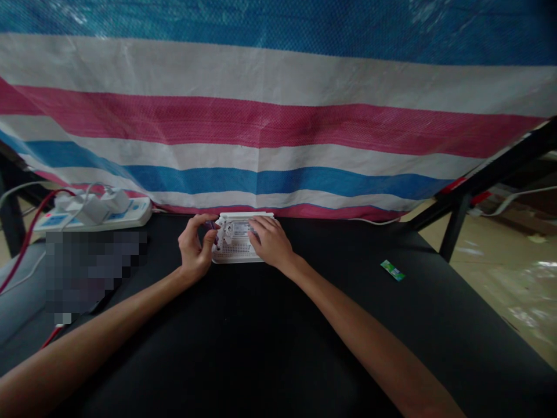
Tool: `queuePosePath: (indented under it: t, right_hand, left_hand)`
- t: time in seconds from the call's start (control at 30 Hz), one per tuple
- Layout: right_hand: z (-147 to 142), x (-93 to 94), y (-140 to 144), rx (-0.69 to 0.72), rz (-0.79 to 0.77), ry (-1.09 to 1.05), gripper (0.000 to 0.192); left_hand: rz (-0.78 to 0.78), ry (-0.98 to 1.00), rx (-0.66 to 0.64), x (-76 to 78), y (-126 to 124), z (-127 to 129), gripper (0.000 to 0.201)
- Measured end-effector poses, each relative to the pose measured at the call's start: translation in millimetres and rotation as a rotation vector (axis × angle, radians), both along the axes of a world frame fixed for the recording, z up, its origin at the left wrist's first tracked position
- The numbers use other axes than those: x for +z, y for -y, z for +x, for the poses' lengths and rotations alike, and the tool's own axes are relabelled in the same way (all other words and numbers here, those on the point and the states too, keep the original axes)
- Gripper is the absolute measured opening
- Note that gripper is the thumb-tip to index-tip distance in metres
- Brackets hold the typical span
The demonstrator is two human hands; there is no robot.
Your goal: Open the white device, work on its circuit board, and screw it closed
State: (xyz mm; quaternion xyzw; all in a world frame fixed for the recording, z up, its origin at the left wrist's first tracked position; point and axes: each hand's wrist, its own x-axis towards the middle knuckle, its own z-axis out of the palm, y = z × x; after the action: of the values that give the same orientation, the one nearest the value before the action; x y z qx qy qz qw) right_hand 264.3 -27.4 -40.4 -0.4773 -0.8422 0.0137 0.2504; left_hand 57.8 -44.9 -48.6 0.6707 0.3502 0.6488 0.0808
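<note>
A white plastic device housing (237, 248) lies near the back of the black table, with a printed label and rows of small vent holes on its upper face. At its left edge, my left hand (195, 248) is curled with thumb and fingers around a small dark purple thing (211, 225), whose kind I cannot make out. Across the right part of the housing rests my right hand (274, 242), fingers stretched out flat over it. Those fingers hide that part of the housing and the right end of the label.
On the left, a white power strip (137, 213) carries plugged-in chargers (91, 208) and a red cable (32, 229). A blurred-out flat device (91, 270) lies before it. To the right is a small green packet (392, 270). Striped sheeting (261, 122) hangs behind the black table (217, 348).
</note>
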Motion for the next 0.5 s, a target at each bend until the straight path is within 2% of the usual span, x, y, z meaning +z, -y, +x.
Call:
queuePosePath:
  t: [0.27, 0.5]
  right_hand:
    - [0.1, 1.6, 1.6, -0.007, -0.004, 0.006, 0.04]
    - [0.2, 2.5, 2.2, 0.004, -0.008, -0.005, 0.04]
  left_hand:
    - [-0.008, 0.048, 0.087, -5.0, -5.3, -0.3, 0.028]
    - [0.075, -0.022, 0.124, 4.1, -5.8, 1.0, 0.03]
